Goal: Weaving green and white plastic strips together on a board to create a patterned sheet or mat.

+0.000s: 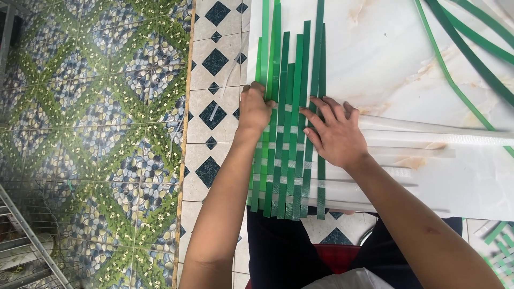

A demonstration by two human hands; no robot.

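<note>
On the white marble board (pixel 385 59), the woven green strips (pixel 286 139) lie flat, thin, bendy, likely slippery. Left hand (pixel 253 109) pinches their left edge; right hand (pixel 334 131) presses, fingers spread.

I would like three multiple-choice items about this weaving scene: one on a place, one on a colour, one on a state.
1. Where does the left hand rest?
A. on the mat's left edge
B. on the floor
C. in the lap

2. What colour are the strips crossing the green strips?
A. red
B. white
C. black

3. How is the right hand?
A. clenched in a fist
B. lifted off the work
C. flat, fingers spread

Answers:
1 A, it grips the outer green strips.
2 B, the white strips run out rightwards.
3 C, its palm presses the weave.
</note>
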